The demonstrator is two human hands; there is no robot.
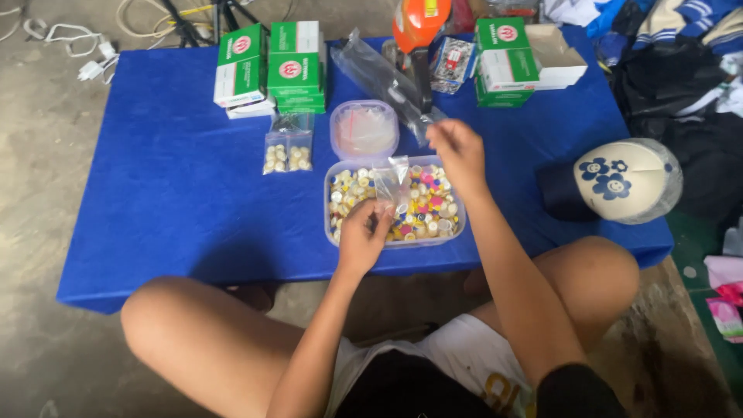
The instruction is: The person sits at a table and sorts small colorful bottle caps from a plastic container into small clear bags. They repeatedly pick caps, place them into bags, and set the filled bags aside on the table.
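My left hand (362,234) pinches the lower end of a small clear plastic bag (393,183) over a clear rectangular tub (457,232) full of small coloured and cream caps. My right hand (457,149) is raised above the tub's far right corner, fingers pinched together near the end of a long clear plastic sleeve (379,77); what it holds is too small to tell. The tub sits at the near middle of a low blue table (178,193).
Two small filled bags (287,152) lie left of the tub. A round clear lidded container (364,130) stands behind it. Green-and-white boxes (271,63) and more boxes (507,58) line the far edge. A cream cap with blue flowers (623,179) rests at the right.
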